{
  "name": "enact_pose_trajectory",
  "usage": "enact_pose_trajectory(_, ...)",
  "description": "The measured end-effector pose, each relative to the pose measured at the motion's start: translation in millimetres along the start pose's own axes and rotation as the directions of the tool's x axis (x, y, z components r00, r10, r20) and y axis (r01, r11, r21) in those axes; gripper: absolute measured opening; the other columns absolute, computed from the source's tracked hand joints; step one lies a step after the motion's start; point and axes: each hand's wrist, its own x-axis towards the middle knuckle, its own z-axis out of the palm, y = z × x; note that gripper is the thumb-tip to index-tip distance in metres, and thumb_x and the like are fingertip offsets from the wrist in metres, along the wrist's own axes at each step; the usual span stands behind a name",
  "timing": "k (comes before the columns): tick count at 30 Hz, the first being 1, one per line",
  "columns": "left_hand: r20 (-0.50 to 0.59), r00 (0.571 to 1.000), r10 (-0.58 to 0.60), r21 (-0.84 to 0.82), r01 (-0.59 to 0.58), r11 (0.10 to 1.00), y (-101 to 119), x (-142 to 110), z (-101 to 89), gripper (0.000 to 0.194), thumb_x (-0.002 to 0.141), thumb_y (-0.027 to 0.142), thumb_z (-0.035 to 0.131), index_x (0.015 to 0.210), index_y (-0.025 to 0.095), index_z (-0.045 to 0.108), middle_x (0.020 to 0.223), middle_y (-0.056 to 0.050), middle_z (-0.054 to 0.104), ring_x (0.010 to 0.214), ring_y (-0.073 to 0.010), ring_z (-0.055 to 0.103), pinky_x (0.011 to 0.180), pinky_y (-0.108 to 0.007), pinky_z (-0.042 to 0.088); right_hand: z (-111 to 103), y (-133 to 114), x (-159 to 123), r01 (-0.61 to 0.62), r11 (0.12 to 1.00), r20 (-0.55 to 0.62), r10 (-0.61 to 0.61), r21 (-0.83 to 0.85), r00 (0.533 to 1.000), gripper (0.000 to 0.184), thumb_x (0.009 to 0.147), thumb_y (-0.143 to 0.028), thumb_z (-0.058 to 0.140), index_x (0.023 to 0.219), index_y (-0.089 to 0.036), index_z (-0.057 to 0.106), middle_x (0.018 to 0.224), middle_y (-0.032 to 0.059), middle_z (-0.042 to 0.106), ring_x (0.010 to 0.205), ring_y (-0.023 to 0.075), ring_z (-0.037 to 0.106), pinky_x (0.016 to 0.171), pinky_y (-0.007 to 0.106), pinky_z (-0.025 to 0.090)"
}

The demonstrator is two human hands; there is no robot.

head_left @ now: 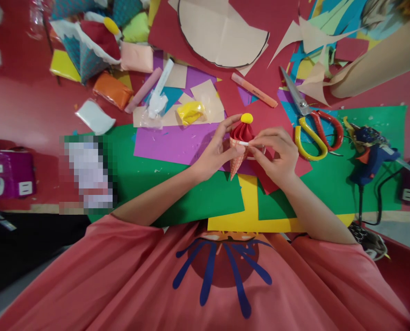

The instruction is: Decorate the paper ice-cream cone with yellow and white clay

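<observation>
Low over the table, my left hand (214, 155) is closed around a small checked paper ice-cream cone (237, 160), its tip pointing down. Red folds (242, 132) fill the cone's mouth, with a yellow ball (246, 118) on top. My right hand (281, 155) pinches a thin white strip (243, 144), apparently soft clay, against the cone's rim. My left thumb lies close to the strip's other end. How far the strip runs behind the fingers is hidden.
Red-and-yellow-handled scissors (310, 122) and a blue glue gun (373, 163) lie to the right. Far left are a larger blue cone (83, 50), several clay packets (113, 89) and a blurred-out rectangular object (90, 172). Green paper (177, 193) and purple paper (170, 142) cover the near table.
</observation>
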Motion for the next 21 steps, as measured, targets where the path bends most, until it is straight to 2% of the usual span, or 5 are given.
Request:
enact_pose_trajectory(5, -0.02, 1.0, 0.005, 0.008, -0.004, 1.0, -2, 0, -0.2, 0.047, 0.088, 0.052, 0.056, 0.129, 0.033, 0.045, 0.144, -0.001, 0.044, 0.142, -0.024, 0.035, 0.115, -0.038, 0.035, 2, -2, -2, 0.121, 0.993, 0.001, -0.121, -0.01, 0.993, 0.01, 0.084, -0.022, 0.067, 0.092, -0.027, 0.069, 0.088, 0.0008, 0.067, 0.082, 0.017, 0.066, 0.071, 0.034, 0.056)
enact_pose_trajectory(13, -0.043, 0.999, -0.013, -0.04, 0.011, 0.999, 3, 1, 1.9, 0.044, 0.087, 0.05, 0.057, 0.126, 0.032, 0.047, 0.14, -0.002, 0.049, 0.14, -0.0247, 0.039, 0.116, -0.04, 0.034, 3, -2, -3, 0.17, 0.985, -0.027, -0.171, -0.039, 0.985, 0.016, 0.083, -0.021, 0.069, 0.097, -0.028, 0.067, 0.089, 0.0011, 0.067, 0.083, 0.0171, 0.067, 0.07, 0.033, 0.056)
enact_pose_trajectory(18, -0.069, 0.996, -0.063, -0.109, 0.055, 0.993, 8, 3, 3.0, 0.051, 0.085, 0.058, 0.054, 0.129, 0.032, 0.044, 0.135, -0.003, 0.053, 0.136, -0.028, 0.045, 0.108, -0.045, 0.043, 2, -4, -2, 0.135, 0.991, -0.029, -0.134, 0.007, 0.99, 0.018, 0.084, -0.023, 0.067, 0.101, -0.027, 0.065, 0.092, 0.0028, 0.07, 0.088, 0.0194, 0.068, 0.075, 0.036, 0.058)
enact_pose_trajectory(21, -0.075, 0.992, -0.1, -0.139, 0.089, 0.986, 12, 4, 2.6, 0.05, 0.087, 0.06, 0.05, 0.129, 0.032, 0.045, 0.132, -0.002, 0.057, 0.136, -0.0283, 0.046, 0.105, -0.046, 0.046, 2, -5, -2, 0.061, 0.997, -0.008, -0.061, 0.053, 0.998, 0.015, 0.085, -0.023, 0.065, 0.1, -0.026, 0.064, 0.091, 0.0022, 0.072, 0.085, 0.018, 0.069, 0.073, 0.035, 0.058)
